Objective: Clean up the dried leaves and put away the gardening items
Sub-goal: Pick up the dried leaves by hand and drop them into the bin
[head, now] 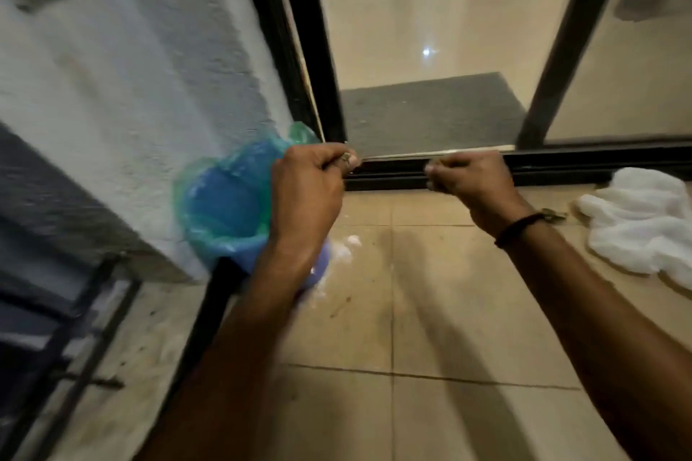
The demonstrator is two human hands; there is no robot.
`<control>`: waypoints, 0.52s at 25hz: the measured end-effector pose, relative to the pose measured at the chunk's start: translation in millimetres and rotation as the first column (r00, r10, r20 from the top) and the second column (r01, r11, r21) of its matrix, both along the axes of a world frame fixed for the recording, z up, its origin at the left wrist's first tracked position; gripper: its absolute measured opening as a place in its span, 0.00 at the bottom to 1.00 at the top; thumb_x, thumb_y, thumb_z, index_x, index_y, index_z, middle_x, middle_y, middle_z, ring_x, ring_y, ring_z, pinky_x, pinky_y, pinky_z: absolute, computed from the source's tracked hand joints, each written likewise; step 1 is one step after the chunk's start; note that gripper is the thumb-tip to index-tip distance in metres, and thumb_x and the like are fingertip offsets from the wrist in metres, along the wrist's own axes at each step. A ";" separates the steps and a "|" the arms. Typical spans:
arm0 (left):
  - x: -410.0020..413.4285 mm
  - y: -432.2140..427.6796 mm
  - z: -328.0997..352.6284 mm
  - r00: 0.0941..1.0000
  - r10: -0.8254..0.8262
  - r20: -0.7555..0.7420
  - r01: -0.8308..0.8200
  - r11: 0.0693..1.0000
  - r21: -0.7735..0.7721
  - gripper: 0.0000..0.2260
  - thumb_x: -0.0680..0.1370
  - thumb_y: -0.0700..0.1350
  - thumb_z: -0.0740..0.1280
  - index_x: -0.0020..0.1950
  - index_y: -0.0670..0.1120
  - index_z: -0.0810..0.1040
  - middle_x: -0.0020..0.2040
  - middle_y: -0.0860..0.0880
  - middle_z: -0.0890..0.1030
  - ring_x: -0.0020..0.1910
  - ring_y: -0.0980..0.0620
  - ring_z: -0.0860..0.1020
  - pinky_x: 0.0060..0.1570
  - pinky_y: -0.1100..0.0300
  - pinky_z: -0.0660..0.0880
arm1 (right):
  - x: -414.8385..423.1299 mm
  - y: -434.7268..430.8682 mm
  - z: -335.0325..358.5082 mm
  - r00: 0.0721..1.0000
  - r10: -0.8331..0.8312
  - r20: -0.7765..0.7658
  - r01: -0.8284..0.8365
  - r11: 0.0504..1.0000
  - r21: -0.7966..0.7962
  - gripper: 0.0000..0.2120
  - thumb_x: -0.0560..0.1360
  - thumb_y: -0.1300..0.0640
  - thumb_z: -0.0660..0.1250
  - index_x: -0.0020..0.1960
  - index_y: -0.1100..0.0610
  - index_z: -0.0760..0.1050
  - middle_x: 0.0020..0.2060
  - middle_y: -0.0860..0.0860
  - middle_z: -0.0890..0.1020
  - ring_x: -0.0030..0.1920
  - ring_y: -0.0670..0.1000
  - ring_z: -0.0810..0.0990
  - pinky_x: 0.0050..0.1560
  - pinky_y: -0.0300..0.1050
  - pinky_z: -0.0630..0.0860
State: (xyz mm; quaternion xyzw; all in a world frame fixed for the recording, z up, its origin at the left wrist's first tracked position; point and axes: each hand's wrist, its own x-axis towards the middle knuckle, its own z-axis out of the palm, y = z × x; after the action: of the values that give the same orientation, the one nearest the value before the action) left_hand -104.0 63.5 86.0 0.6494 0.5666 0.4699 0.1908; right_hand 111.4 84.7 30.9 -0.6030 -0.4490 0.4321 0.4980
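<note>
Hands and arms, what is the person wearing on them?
No sleeves or gloves show. The right hand has a dark cord bracelet at the wrist, with a small metal-looking piece on it. The left hand and its wrist wear nothing.

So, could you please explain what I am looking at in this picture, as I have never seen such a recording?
There is no machine here. A person wears one wide-angle camera on the head, looking forward and down, so the two arms reaching in from below are their own. The left hand and the right hand are both curled, and each seems to pinch small scraps. These may be dried leaves, but the blur hides what they are. The hands are near the black door track of a glass sliding door. On the tiled floor, a blue bin lined with a green bag stands by the white wall. A white cloth lies to the right. A grey mat shows through the glass.
</note>
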 end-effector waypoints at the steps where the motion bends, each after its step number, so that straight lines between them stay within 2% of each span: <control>1: -30.0 6.4 11.7 0.992 0.112 -0.065 -0.110 0.993 0.030 0.05 0.75 0.44 0.73 0.49 0.46 0.87 0.44 0.49 0.87 0.43 0.53 0.83 0.48 0.56 0.79 | -38.0 9.9 31.4 0.994 0.104 -0.017 -0.102 0.991 0.090 0.07 0.74 0.62 0.72 0.52 0.62 0.82 0.45 0.56 0.85 0.46 0.52 0.85 0.51 0.46 0.83; 3: -87.9 24.6 16.9 0.928 0.315 -0.199 -0.316 0.948 0.024 0.06 0.75 0.45 0.72 0.49 0.45 0.87 0.46 0.45 0.87 0.48 0.46 0.84 0.51 0.52 0.79 | -116.8 26.8 76.8 0.966 0.230 0.116 -0.253 0.933 0.256 0.05 0.74 0.60 0.73 0.49 0.59 0.84 0.42 0.54 0.86 0.42 0.48 0.86 0.46 0.42 0.83; 5: -130.5 36.1 7.0 0.874 0.318 -0.369 -0.400 0.900 -0.173 0.09 0.74 0.45 0.73 0.53 0.45 0.86 0.51 0.41 0.85 0.52 0.40 0.83 0.55 0.50 0.78 | -179.9 43.8 85.8 0.900 0.214 0.380 -0.346 0.881 0.322 0.03 0.72 0.58 0.73 0.45 0.56 0.85 0.38 0.53 0.86 0.39 0.49 0.86 0.44 0.46 0.83; 7: -145.3 34.1 -5.7 0.865 0.157 -0.476 -0.371 0.839 -0.397 0.17 0.75 0.43 0.73 0.64 0.45 0.82 0.62 0.40 0.82 0.60 0.39 0.80 0.61 0.52 0.75 | -214.2 54.3 68.8 0.681 0.253 0.687 -0.454 0.882 0.125 0.10 0.72 0.53 0.74 0.50 0.58 0.85 0.44 0.56 0.86 0.47 0.54 0.85 0.51 0.51 0.80; 8: -146.6 31.0 -9.7 0.869 0.118 -0.480 -0.349 0.834 -0.427 0.20 0.76 0.41 0.72 0.68 0.46 0.79 0.66 0.41 0.79 0.63 0.39 0.78 0.63 0.53 0.72 | -219.5 54.1 57.1 0.602 0.293 0.743 -0.470 0.882 0.034 0.14 0.72 0.52 0.75 0.53 0.60 0.84 0.48 0.57 0.86 0.51 0.56 0.84 0.55 0.52 0.78; 9: -144.4 28.7 -10.3 0.876 0.129 -0.465 -0.335 0.855 -0.396 0.21 0.77 0.40 0.70 0.70 0.47 0.77 0.68 0.41 0.77 0.65 0.39 0.76 0.64 0.54 0.71 | -217.3 51.4 46.1 0.627 0.300 0.719 -0.463 0.886 0.034 0.16 0.72 0.53 0.75 0.55 0.61 0.83 0.50 0.58 0.85 0.51 0.57 0.83 0.55 0.52 0.78; 10: -139.3 27.2 -7.6 0.883 0.177 -0.435 -0.337 0.884 -0.324 0.21 0.77 0.40 0.68 0.71 0.47 0.76 0.68 0.41 0.77 0.65 0.39 0.76 0.65 0.54 0.70 | -209.3 45.8 41.4 0.719 0.277 0.638 -0.424 0.902 0.085 0.13 0.72 0.55 0.74 0.54 0.60 0.84 0.49 0.57 0.86 0.49 0.56 0.84 0.54 0.52 0.79; 12: -121.8 23.5 1.0 0.885 0.294 -0.361 -0.368 0.916 -0.157 0.19 0.78 0.41 0.67 0.69 0.47 0.78 0.64 0.41 0.80 0.63 0.38 0.77 0.64 0.52 0.71 | -183.3 35.6 37.6 0.873 0.168 0.458 -0.284 0.938 0.198 0.07 0.74 0.59 0.71 0.51 0.58 0.85 0.42 0.54 0.86 0.39 0.51 0.86 0.45 0.45 0.83; 13: -104.8 22.3 2.9 0.894 0.329 -0.304 -0.367 0.927 -0.075 0.17 0.78 0.43 0.67 0.67 0.47 0.79 0.62 0.41 0.82 0.62 0.39 0.78 0.63 0.52 0.72 | -162.3 30.7 36.2 0.899 0.096 0.427 -0.209 0.952 0.225 0.06 0.75 0.59 0.70 0.50 0.57 0.85 0.40 0.52 0.86 0.37 0.48 0.86 0.43 0.41 0.83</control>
State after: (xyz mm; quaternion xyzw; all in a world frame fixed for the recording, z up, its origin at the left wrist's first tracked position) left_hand -208.8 85.8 88.9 0.5845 0.7247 0.3596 0.0618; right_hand -50.9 115.4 67.0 -0.5707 -0.6437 0.2695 0.4328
